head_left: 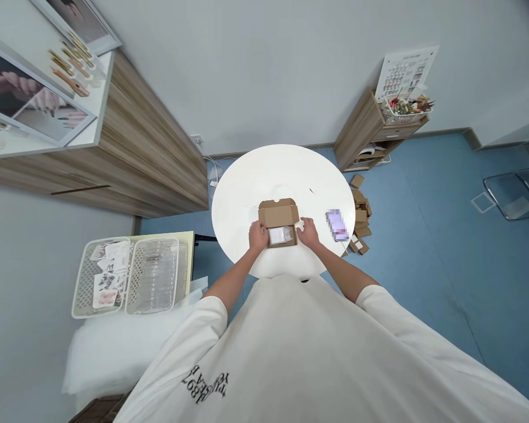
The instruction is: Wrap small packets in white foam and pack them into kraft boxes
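A small brown cardboard box stands on the round white table, its lid flap raised away from me. Inside it lies a white packet, partly covered with clear plastic. My left hand is closed on the box's left side, fingers curled at the wall. At the right side is my right hand, its thumb close to the box wall and its other fingers apart from the thumb. Whether that thumb touches the cardboard is too small to tell.
A phone lies at the table's right. Flattened cardboard boxes are piled on the floor beyond it. Two plastic baskets with cards and clear pieces stand at left. A wooden cabinet and a small shelf flank the table.
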A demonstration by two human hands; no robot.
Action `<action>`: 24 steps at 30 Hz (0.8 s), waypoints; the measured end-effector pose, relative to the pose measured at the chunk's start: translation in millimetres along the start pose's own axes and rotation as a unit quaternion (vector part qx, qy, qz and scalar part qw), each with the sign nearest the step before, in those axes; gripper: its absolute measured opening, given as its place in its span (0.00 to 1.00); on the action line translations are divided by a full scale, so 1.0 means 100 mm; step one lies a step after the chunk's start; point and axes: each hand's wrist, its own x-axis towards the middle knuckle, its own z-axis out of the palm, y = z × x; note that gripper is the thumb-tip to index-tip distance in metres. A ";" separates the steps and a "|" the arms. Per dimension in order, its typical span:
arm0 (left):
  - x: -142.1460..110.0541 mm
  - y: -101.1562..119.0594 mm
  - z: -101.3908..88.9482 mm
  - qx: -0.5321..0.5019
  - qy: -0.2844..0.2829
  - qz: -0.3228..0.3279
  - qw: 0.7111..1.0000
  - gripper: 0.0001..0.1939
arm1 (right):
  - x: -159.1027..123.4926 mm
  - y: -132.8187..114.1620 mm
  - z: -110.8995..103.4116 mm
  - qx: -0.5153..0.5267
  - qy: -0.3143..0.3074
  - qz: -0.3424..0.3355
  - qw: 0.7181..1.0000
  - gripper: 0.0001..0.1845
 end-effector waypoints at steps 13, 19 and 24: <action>0.23 0.11 -0.07 -0.264 -0.110 -0.090 0.954 0.22 | 0.22 -0.26 -0.11 0.332 -0.060 0.077 0.938 0.31; 0.20 0.14 -0.09 -0.301 -0.112 -0.130 0.938 0.27 | 0.17 -0.32 -0.08 0.377 -0.091 0.040 0.921 0.25; 0.19 0.11 -0.12 -0.311 -0.117 -0.174 0.927 0.24 | 0.17 -0.31 -0.03 0.374 -0.076 0.068 0.922 0.26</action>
